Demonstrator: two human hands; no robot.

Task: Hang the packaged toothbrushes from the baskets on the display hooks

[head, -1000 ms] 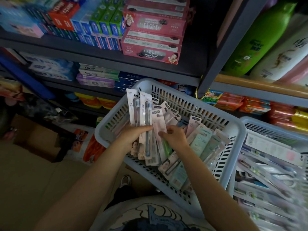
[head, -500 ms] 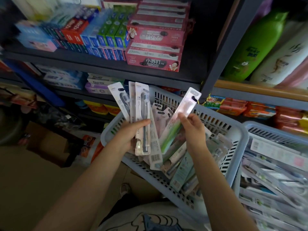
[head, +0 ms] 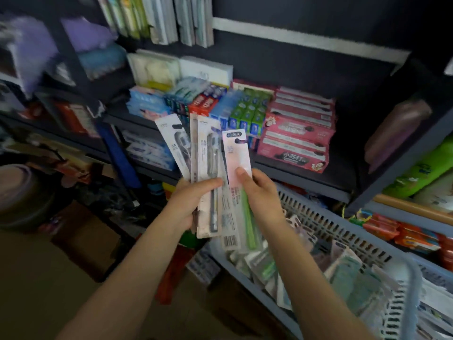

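Our left hand (head: 191, 204) grips fanned packs (head: 196, 153); right hand (head: 259, 195) pinches pink pack (head: 236, 155) above basket (head: 343, 231). We keep hang-hole up, unblocked, aim squarely at hook.

A shop, dark shelves (head: 304, 173) stacked with boxed toothpaste (head: 294, 141), hanging packaged goods (head: 157, 18)

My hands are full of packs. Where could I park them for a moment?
The dark shelf shows bare board right of the pink toothpaste boxes. Left of them, cartons crowd it. The basket is heaped with toothbrush packs.
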